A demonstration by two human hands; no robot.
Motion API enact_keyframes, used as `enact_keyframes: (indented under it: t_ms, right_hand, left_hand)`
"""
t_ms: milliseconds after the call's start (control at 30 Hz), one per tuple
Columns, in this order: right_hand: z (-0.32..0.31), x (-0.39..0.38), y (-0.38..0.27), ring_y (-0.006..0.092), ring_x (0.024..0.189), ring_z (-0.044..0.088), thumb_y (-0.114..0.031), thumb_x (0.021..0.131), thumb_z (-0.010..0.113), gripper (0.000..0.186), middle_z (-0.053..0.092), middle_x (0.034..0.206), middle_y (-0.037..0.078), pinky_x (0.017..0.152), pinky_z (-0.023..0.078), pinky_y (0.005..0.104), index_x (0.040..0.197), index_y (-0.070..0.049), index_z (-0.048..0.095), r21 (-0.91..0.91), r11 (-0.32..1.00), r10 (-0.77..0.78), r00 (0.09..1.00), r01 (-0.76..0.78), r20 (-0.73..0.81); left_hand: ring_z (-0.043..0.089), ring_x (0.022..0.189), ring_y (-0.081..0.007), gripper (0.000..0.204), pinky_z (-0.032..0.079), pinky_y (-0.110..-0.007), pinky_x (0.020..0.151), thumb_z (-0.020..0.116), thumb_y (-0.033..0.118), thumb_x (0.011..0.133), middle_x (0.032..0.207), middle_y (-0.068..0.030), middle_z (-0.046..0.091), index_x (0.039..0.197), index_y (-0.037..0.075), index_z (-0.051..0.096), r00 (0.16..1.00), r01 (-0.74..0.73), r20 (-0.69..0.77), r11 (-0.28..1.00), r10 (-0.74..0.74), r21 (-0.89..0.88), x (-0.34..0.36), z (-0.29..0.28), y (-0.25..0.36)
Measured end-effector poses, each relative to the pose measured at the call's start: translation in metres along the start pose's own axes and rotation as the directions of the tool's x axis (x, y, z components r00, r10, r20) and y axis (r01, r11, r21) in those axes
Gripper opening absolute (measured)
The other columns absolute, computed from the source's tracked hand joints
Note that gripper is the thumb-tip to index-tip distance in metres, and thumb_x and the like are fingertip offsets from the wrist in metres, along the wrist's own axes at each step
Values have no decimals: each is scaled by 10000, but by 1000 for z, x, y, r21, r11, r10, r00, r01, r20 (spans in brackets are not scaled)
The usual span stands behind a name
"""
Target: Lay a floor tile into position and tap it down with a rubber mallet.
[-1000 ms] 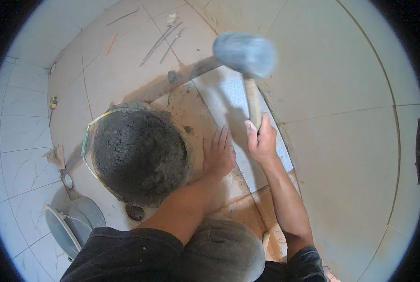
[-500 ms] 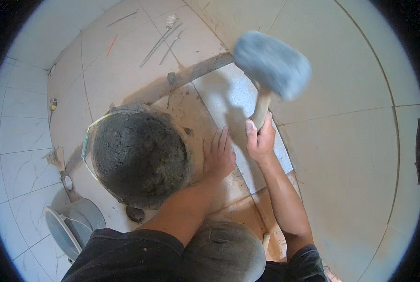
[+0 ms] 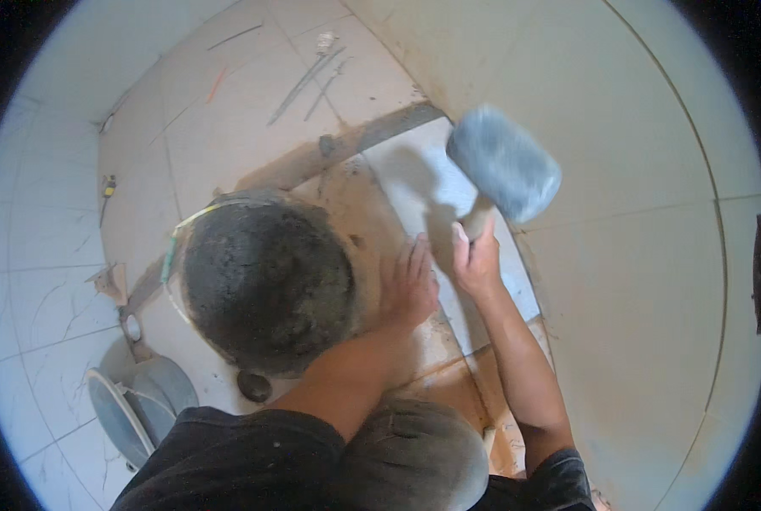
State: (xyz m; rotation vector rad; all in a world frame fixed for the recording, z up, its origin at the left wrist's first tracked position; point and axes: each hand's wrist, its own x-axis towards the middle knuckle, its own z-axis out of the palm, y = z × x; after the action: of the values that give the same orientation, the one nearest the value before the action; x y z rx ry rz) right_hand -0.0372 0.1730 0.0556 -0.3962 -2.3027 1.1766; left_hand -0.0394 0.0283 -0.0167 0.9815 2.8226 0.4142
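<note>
My right hand [image 3: 480, 264] is wrapped round the short handle of a mallet [image 3: 504, 162]. Its large grey head, slightly blurred, hangs above the right edge of a pale tile [image 3: 438, 152]. My left hand [image 3: 412, 281] rests palm down beside the tile's left edge, fingers stretched out with nothing in them. To the left of that hand sits a round container heaped with dark, wet mortar [image 3: 265, 277]; a greenish-yellow handle [image 3: 169, 260] curves around its side. The mallet's shadow falls across the tile.
A grey bucket [image 3: 159, 383] lies tilted at the lower left. Thin strips [image 3: 306, 83] are scattered on the far floor tiles. A tape measure [image 3: 109, 186] lies by the left wall. A large tiled wall [image 3: 627, 281] rises close on the right.
The mallet head has come down and nearer to me, with my right hand still round its handle. My left hand stays flat in place. The whole view has shifted slightly.
</note>
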Motion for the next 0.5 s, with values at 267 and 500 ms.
enact_keyframes:
  t_ms: [267, 500]
  right_hand:
    - [-9, -13, 3, 434, 683, 675, -203, 973, 601, 243, 662, 754, 242, 577, 508, 473, 1105, -26, 499, -193, 980, 91, 977, -53, 194]
    - [-7, -24, 29, 480, 691, 652, -233, 980, 594, 270, 657, 749, 262, 591, 490, 534, 1088, -15, 476, -401, 909, 212, 957, -118, 200]
  left_hand:
    - [221, 1506, -210, 678, 182, -581, 1182, 521, 337, 942, 1642, -60, 251, 1539, 65, 348, 1000, 8, -23, 1000, -8, 7, 1, -4, -5]
    - [192, 1519, -207, 663, 151, -567, 1196, 482, 342, 975, 1659, -54, 210, 1561, 85, 308, 1000, 7, 28, 1000, -7, -10, 0, -1, 1]
